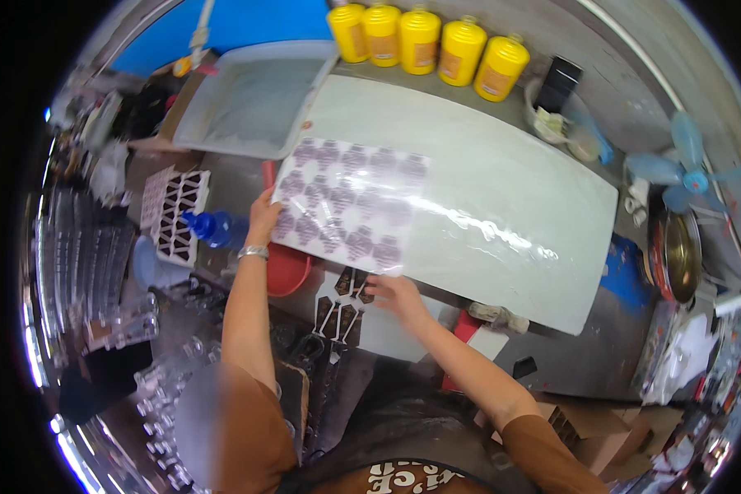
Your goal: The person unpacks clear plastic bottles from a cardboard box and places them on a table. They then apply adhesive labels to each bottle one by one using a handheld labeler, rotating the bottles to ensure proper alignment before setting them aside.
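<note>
Sheet [350, 202] of purple shapes lies at the near left corner of your white board [502, 206], not yet flat. Your right hand [397, 294], fingers spread, presses its near edge; your left hand [263, 216] pinches its left edge. Yellow bottles [424, 37] line the far side.

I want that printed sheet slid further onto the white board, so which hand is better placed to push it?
Probably the left hand: it grips the printed sheet at its left edge, on the white board. The right hand sits at the sheet's near edge, fingertips only.
</note>
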Demonstrator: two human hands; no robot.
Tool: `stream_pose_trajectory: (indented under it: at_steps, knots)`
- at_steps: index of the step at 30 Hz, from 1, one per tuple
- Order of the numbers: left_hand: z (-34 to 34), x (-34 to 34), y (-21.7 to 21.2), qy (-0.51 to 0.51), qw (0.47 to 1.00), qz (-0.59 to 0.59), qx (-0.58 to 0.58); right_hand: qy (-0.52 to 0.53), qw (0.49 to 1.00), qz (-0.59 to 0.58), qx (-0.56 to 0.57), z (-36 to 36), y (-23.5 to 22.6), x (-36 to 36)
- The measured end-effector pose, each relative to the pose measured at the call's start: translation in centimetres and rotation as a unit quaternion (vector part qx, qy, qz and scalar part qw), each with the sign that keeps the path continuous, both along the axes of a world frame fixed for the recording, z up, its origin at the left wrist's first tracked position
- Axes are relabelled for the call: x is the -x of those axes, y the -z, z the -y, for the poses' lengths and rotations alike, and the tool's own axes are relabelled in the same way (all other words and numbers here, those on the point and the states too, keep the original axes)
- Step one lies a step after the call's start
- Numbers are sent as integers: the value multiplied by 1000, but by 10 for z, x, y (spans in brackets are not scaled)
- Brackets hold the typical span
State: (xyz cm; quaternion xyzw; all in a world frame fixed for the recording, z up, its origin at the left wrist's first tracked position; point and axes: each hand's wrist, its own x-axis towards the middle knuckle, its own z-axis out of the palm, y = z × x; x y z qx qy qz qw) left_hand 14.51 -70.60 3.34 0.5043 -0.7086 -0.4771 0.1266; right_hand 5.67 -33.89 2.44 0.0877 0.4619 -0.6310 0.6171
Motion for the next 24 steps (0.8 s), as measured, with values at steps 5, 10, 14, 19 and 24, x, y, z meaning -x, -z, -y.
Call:
stream_pose_trajectory:
  at_steps: [5, 10, 14, 19, 24]
  knots:
    - [27, -17, 24, -15, 1000, -7, -5, -32, 998, 9, -51, -15, -4, -7]
    - [51, -26, -1, 173, 879, 117, 429, -23, 997, -50, 47, -122, -33, -39]
    - [-26, 78, -31, 161, 921, 61, 351, 111, 991, -70, -26, -243, -54, -63]
    - [-237, 155, -102, 300, 898, -133, 295, 280, 936, -121, -174, -400, -69, -127]
    - [-515, 155, -126, 525, 814, -201, 146, 380, 774, -219, -458, -561, -10, -243]
